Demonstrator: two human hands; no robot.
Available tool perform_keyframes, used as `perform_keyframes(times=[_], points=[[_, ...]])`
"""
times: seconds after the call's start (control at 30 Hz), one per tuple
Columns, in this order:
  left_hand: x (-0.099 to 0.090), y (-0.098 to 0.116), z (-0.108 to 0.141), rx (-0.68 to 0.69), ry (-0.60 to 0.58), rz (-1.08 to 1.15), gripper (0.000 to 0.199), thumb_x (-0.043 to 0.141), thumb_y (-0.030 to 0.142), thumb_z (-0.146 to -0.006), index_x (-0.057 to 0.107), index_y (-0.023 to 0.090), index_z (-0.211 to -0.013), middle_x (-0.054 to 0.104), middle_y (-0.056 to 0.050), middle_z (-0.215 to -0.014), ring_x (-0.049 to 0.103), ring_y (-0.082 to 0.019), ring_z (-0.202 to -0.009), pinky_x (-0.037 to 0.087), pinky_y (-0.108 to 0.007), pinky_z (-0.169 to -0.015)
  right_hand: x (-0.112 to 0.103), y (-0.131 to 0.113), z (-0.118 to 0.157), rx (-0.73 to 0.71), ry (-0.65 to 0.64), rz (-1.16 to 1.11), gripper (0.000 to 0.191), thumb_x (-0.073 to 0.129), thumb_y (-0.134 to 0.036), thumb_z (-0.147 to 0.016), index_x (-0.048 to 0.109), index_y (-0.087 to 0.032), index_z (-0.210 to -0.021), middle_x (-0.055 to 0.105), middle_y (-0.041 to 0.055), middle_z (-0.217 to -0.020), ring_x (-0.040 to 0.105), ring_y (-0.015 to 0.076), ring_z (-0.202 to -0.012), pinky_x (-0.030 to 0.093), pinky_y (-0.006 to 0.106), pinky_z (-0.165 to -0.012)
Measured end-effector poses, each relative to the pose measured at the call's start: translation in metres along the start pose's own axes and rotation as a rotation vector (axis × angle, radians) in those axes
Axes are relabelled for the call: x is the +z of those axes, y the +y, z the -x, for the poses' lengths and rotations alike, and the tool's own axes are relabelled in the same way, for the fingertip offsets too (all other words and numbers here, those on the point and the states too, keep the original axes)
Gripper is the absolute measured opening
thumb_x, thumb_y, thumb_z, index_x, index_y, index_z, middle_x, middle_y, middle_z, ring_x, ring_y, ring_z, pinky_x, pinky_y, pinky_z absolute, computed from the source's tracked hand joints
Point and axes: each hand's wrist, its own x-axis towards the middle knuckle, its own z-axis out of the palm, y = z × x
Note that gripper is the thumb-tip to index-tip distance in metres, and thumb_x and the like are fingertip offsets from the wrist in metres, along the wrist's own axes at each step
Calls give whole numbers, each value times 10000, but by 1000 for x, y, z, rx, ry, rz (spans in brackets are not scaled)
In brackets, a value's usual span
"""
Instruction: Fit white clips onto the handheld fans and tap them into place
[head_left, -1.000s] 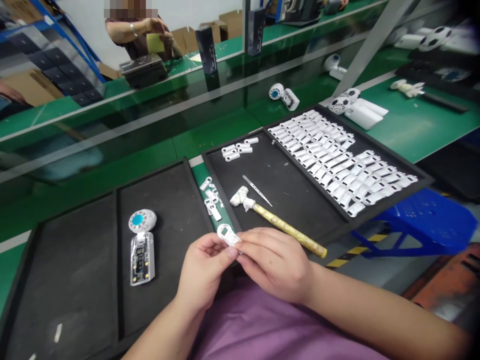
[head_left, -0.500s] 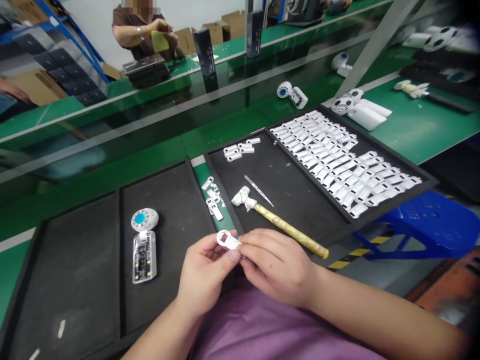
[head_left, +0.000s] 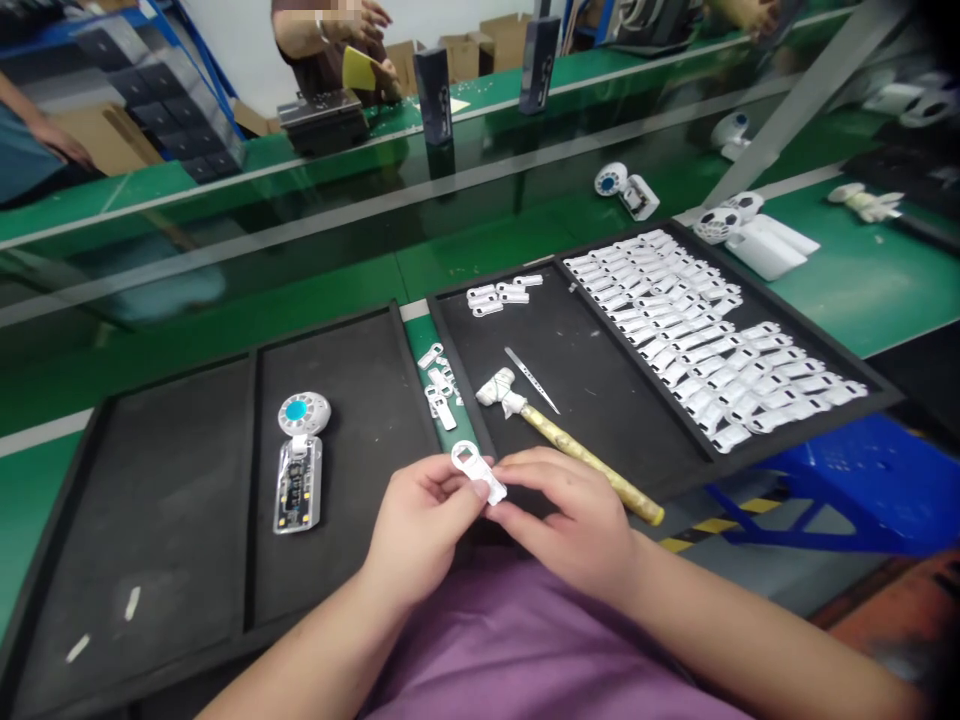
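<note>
A small white plastic part (head_left: 480, 474) with a ring-shaped end is held between both hands near my lap. My left hand (head_left: 424, 525) pinches it, thumb on its face. My right hand (head_left: 577, 515) grips its right edge between thumb and fingers. Just beyond lie several loose white parts (head_left: 442, 385) on the green strip between the trays. A hammer (head_left: 577, 450) with a wrapped head and yellow handle rests in the right tray, beside metal tweezers (head_left: 532, 380). A few more white parts (head_left: 499, 293) sit at that tray's far edge.
Rows of white parts (head_left: 697, 330) fill the right tray's far compartment. In the left tray (head_left: 251, 480) lies a device with an exposed circuit board (head_left: 298, 480). A blue stool (head_left: 862, 480) stands at right. Across the bench, a person (head_left: 330, 50) holds something yellow.
The white part has turned so more of its flat body shows, and my right fingers have opened off its face to its edge. The whole view has shifted slightly.
</note>
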Motion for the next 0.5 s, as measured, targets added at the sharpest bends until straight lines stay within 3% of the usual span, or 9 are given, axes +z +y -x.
perform_keyframes(times=[0.23,0.37,0.43,0.5], points=[[7,4,0,-13,59,-140,116,650,195,-746,696,138,-836,604,1,-694,517,-122,-638,405,-222,-578,-4,1,6,24,-80,-40,373,737,-58,-805,656,-230,-1126,699,32,-997,669,143,-936,547,262,-862],[4,12,1,-94,-173,-3,142,662,247,-731,672,135,-819,588,-3,-677,499,-116,-607,398,-233,-588,-11,9,9,253,-124,-359,598,749,-184,-816,556,-309,-1368,514,105,-1360,565,241,-1238,502,399,-1032],[3,14,4,-160,-308,12,189,685,303,-730,676,134,-814,594,-11,-675,501,-122,-600,409,-250,-603,-10,11,10,352,-205,-539,543,736,-274,-844,585,-331,-1362,459,113,-1436,525,264,-1300,474,424,-1057],[-2,12,4,-163,-340,-96,236,704,380,-737,692,149,-783,609,-19,-689,516,-141,-627,415,-267,-617,-2,17,9,437,-244,-707,386,731,-356,-852,690,-337,-1235,542,102,-1355,594,248,-1209,501,404,-996]])
